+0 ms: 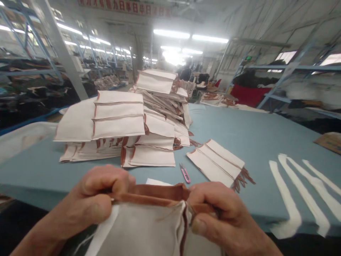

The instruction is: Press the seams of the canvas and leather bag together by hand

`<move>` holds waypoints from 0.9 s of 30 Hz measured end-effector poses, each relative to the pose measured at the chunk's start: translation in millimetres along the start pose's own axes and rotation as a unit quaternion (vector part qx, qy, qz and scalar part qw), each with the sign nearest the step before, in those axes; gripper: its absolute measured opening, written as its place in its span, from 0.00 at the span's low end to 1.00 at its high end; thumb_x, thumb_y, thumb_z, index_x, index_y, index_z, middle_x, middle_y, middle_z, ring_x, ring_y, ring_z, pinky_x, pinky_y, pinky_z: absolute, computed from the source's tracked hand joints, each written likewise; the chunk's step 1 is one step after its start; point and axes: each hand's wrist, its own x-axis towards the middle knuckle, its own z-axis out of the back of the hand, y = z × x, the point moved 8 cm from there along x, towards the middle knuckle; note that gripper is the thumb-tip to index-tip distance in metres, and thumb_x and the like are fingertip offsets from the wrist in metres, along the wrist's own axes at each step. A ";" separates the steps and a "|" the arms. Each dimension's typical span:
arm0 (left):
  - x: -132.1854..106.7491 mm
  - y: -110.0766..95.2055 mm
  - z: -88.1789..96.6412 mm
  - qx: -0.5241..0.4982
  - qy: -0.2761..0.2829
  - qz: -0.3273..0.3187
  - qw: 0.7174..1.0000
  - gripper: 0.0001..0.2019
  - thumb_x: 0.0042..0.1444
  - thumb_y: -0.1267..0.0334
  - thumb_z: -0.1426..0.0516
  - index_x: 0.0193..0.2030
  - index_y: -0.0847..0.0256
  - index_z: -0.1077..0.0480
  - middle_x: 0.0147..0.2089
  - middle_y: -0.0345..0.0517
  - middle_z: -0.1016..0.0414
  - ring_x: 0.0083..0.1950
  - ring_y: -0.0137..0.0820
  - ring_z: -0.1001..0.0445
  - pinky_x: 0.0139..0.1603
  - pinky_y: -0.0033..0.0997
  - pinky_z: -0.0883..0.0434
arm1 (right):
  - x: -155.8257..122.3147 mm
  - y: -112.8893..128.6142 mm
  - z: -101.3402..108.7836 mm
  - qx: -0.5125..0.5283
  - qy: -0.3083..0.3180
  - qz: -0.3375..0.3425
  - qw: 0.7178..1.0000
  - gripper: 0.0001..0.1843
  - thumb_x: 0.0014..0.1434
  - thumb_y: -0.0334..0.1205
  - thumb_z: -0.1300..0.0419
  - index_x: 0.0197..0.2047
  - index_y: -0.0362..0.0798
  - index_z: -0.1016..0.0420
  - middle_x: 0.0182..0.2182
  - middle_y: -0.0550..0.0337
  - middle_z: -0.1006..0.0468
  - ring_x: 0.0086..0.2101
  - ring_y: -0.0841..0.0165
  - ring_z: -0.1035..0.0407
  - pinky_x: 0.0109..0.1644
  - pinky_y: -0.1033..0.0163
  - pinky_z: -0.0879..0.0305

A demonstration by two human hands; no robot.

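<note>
At the bottom centre of the frame, a cream cloth bag [149, 227] with brown trim is pinched at its top edge by both hands: left hand [93, 199] and right hand [221, 213], fingers closed on the trim. Just above, pink snips [184, 173] lie on the blue desk [253, 135]; stacked bags [119, 124] fill the centre left.

Low in the frame, the left hand [93, 202] at lower left and the right hand [221, 213] at lower right face each other, fingers curled tight, thumbs pinching.
</note>
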 end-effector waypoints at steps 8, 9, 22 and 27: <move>21.2 -16.6 -50.2 0.058 0.102 -0.020 0.993 0.16 0.70 0.56 0.50 0.37 0.59 0.25 0.35 0.39 0.24 0.37 0.32 0.28 0.41 0.26 0.34 | -12.1 0.2 -1.4 -0.044 0.083 -0.084 0.992 0.18 0.65 0.50 0.35 0.29 0.46 0.27 0.21 0.71 0.42 0.23 0.76 0.50 0.24 0.68 0.54; 18.5 -17.6 -56.6 0.067 0.104 -0.024 0.992 0.17 0.71 0.57 0.52 0.39 0.58 0.25 0.37 0.39 0.23 0.40 0.32 0.26 0.44 0.26 0.34 | -15.0 -3.1 -3.7 -0.043 0.087 -0.094 0.991 0.18 0.65 0.49 0.35 0.29 0.46 0.27 0.22 0.71 0.42 0.23 0.76 0.51 0.24 0.69 0.55; 13.1 -28.2 -90.4 0.043 0.119 0.019 0.992 0.06 0.56 0.63 0.45 0.34 0.59 0.27 0.34 0.37 0.24 0.37 0.31 0.30 0.41 0.28 0.36 | -40.3 -22.4 -12.5 0.039 0.064 -0.108 0.991 0.23 0.65 0.57 0.34 0.32 0.44 0.26 0.23 0.71 0.41 0.24 0.76 0.52 0.25 0.68 0.55; 11.5 -16.3 -98.1 0.013 0.131 0.052 0.990 0.05 0.56 0.64 0.44 0.31 0.60 0.28 0.31 0.36 0.28 0.35 0.30 0.33 0.39 0.27 0.37 | -43.9 -30.5 -15.8 0.023 0.065 -0.108 0.992 0.24 0.64 0.58 0.34 0.31 0.44 0.25 0.23 0.70 0.41 0.24 0.76 0.51 0.26 0.68 0.55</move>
